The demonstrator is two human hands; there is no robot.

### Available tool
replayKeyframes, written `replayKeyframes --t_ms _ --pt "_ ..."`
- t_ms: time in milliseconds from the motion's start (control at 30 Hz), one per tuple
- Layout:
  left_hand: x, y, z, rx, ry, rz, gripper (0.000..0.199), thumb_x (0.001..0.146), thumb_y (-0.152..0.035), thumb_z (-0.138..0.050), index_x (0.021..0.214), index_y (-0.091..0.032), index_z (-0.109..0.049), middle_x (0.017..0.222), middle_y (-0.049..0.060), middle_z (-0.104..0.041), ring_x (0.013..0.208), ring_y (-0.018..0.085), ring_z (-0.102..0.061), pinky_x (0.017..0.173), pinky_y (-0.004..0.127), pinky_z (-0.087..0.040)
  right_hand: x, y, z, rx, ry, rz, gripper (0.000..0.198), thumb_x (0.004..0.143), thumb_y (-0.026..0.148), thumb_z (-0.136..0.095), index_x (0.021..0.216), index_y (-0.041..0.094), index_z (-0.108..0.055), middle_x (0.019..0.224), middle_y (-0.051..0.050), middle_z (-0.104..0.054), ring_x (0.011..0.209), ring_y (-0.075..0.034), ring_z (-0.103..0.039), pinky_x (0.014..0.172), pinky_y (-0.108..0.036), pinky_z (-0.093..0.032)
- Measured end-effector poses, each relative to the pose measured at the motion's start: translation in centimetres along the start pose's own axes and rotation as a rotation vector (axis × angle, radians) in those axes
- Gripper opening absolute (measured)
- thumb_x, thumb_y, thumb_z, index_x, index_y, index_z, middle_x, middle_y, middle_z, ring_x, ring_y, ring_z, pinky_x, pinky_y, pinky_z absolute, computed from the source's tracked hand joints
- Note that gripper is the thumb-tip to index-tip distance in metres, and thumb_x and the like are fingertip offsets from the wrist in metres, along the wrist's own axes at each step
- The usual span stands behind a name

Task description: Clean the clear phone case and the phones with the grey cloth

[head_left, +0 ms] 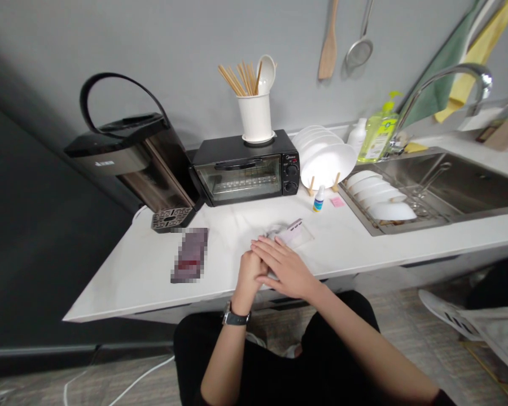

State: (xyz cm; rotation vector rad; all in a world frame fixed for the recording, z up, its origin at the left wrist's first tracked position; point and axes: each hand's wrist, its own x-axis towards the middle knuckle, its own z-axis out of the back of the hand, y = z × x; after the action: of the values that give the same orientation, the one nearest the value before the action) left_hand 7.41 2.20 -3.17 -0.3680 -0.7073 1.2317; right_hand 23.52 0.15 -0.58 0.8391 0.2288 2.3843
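Note:
My left hand [249, 269], with a dark-strapped watch at its wrist, is closed near the front edge of the white counter. Its fingers are partly covered, and what they hold, if anything, is hidden. Across it lies my right hand [285, 268], fingers stretched out and resting on the left. Just beyond the fingertips is a grey, see-through roundish item [274, 229], mostly covered by the hands. A flat clear plastic packet [298, 234] with a pale printed strip lies beside it. Farther back stand a small white bottle [318, 200] with a blue label and a pink square [337, 202].
At the left are a dark water dispenser [152, 169] and a pixelated flat rectangle [190, 254]. Behind stand a toaster oven [245, 175] bearing a utensil holder [255, 117], and racked plates [328, 163]. A sink [469, 206] with bowls [379, 197] is at right.

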Motion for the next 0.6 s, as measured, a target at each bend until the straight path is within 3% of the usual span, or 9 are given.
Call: replayKeyframes --t_ms 167,300,467,600 --pt "-0.3 -0.7 0.3 -0.056 -0.033 -0.047 0.027 0.101 -0.027 -0.059 0.124 -0.017 -0.070 0.090 0.007 -0.079 0.074 0.020 -0.073 0.073 0.026 -0.054 -1.6 -5.9 2.1 -0.103 -0.178 -0.242 0.061 0.107 0.051 -0.046 0.158 0.018 -0.041 0.157 -0.017 -0.052 0.153 -0.031 -0.040 0.126 -0.061 -0.030" --pt "-0.3 -0.8 0.3 -0.059 -0.049 -0.054 0.028 0.101 -0.027 -0.062 0.126 -0.017 -0.070 0.092 0.008 -0.080 0.077 0.021 -0.075 0.074 0.026 -0.054 -2.7 -8.9 2.6 -0.140 -0.245 -0.368 0.069 0.105 0.057 -0.048 0.159 0.014 -0.037 0.152 -0.021 -0.057 0.152 -0.036 -0.041 0.125 -0.066 -0.030" --pt "-0.3 -0.8 0.4 -0.052 -0.032 -0.069 0.028 0.102 -0.029 -0.060 0.126 -0.017 -0.070 0.094 0.008 -0.081 0.079 0.021 -0.075 0.075 0.027 -0.054 -2.3 -7.2 1.7 -0.128 -0.253 -0.345 0.080 0.103 0.059 -0.049 0.165 0.014 -0.023 0.166 -0.023 -0.037 0.158 -0.036 -0.029 0.125 -0.066 -0.029" --pt "-0.2 -0.4 0.1 0.002 -0.009 -0.054 0.025 0.100 -0.023 -0.056 0.118 -0.018 -0.071 0.093 0.008 -0.080 0.078 0.021 -0.074 0.074 0.027 -0.054 -1.0 -2.7 0.6 -0.076 -0.125 -0.155 0.081 0.103 0.056 -0.052 0.166 0.014 -0.023 0.167 -0.020 -0.037 0.160 -0.034 -0.023 0.127 -0.064 -0.025"
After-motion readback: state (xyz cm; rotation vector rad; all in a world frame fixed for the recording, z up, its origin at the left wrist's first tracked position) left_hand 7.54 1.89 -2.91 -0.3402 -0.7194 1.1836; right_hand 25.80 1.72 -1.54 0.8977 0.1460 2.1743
